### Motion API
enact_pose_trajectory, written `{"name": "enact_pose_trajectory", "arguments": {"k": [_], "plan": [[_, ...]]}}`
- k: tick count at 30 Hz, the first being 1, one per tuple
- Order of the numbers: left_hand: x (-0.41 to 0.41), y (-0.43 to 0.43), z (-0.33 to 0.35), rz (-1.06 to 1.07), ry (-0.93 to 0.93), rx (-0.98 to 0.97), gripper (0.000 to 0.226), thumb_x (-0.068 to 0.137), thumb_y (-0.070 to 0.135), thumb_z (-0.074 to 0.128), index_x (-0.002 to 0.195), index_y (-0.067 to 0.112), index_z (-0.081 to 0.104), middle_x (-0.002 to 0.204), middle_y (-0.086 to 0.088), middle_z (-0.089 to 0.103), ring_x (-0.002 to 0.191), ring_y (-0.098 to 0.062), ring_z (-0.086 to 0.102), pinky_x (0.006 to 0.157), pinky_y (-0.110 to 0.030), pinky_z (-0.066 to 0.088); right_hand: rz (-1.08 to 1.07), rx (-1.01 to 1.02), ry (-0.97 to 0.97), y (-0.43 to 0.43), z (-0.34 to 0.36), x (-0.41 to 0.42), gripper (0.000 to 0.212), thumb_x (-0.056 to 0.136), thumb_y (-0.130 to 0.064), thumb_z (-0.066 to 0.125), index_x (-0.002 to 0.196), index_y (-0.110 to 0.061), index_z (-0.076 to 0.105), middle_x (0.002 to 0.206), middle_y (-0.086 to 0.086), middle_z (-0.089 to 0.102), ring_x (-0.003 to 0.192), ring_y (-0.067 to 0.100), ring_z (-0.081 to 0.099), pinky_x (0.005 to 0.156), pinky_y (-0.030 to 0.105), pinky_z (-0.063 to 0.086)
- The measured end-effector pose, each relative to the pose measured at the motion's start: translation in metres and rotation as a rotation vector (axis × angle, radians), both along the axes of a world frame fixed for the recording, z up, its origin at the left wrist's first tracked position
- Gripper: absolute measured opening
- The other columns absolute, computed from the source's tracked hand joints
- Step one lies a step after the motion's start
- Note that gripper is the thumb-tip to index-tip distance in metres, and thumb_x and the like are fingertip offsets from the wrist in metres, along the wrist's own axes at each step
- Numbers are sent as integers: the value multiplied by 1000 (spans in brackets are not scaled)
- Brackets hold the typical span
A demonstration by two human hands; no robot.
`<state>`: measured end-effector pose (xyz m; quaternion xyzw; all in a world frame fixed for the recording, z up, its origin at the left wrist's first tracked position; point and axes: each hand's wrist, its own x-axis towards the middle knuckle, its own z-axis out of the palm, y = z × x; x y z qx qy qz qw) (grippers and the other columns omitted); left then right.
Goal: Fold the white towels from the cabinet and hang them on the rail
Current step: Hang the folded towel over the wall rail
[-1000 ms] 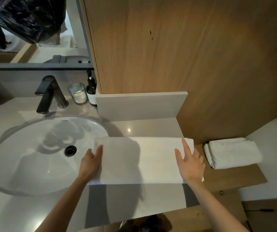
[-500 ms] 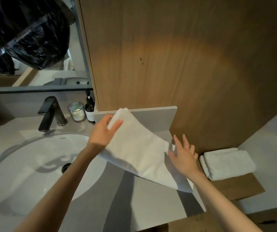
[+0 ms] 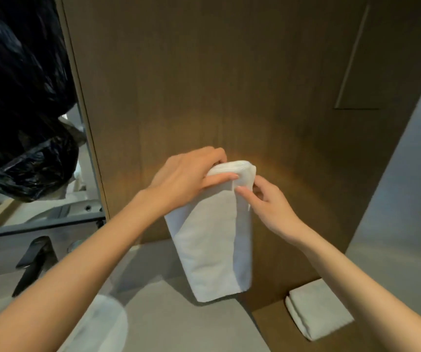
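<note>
**Towel in hand** point(image 3: 212, 250): white, doubled over, hanging lengthwise in front of the wooden panel point(image 3: 229, 85), lifted off the worktop point(image 3: 179, 323). A second ago it lay flat on that worktop as a long band under your two flat palms. Half a second ago you were swinging its left end across. Now it is gathered at its top fold.

**Left hand** point(image 3: 186, 179): grip closed on the top fold, fingers curled over it, thumb laid across the front.

**Right hand** point(image 3: 268, 207): grip pinching the top right corner between thumb and fingers, apparently squaring the layers.

**Second towel** point(image 3: 318, 311): folded, lying on the wooden ledge point(image 3: 273, 334) at lower right, unmoved, well apart from the one you hold.

**Rail**: not in view.

**Reading**: the fold on this piece looks finished, so you appear to be at the carry-and-hang step, and the second towel is not yet hung. Keep both grips on the top fold, or the layers may slide apart on the way.

**Also present**: tap point(image 3: 34, 260); black plastic bag point(image 3: 19, 123) at upper left.
</note>
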<state>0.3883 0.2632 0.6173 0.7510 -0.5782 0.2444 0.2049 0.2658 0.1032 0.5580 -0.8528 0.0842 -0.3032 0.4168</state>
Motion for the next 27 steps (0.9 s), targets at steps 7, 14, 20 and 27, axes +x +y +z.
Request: {"name": "enact_pose_trajectory", "arguments": {"k": [7, 14, 20, 27], "plan": [[-36, -32, 78, 103, -379, -354, 48, 89, 65, 44, 98, 24, 70, 93, 2, 62, 81, -19, 59, 72, -31, 31, -81, 32, -238, -20, 79, -42, 25, 94, -41, 56, 107, -22, 65, 96, -7, 68, 88, 14, 65, 74, 40, 59], [-98, -63, 110, 9, 588, -655, 99, 67, 68, 69, 147, 36, 20, 144, 6, 32, 125, -7, 34, 103, -32, 32, -168, 6, -374, -56, 164, -107, 17, 96, -41, 53, 98, -25, 61, 93, -10, 65, 81, 4, 63, 60, 10, 47], [-149, -89, 135, -276, 949, -494, 71, 65, 67, 64, 119, 21, 60, 111, 7, 69, 98, -10, 67, 76, -24, 57, -188, -72, -462, -89, 216, -168, 24, 98, -33, 53, 84, -14, 58, 73, -3, 53, 64, 9, 49, 56, 22, 40], [-193, -109, 211, -333, 786, -591, 52, 82, 50, 66, 124, 20, 57, 112, 7, 68, 96, -7, 66, 62, -14, 50, -200, -153, -570, -112, 289, -211, 21, 98, -30, 54, 81, -20, 59, 67, -9, 50, 56, 0, 46, 50, 12, 36]]}}
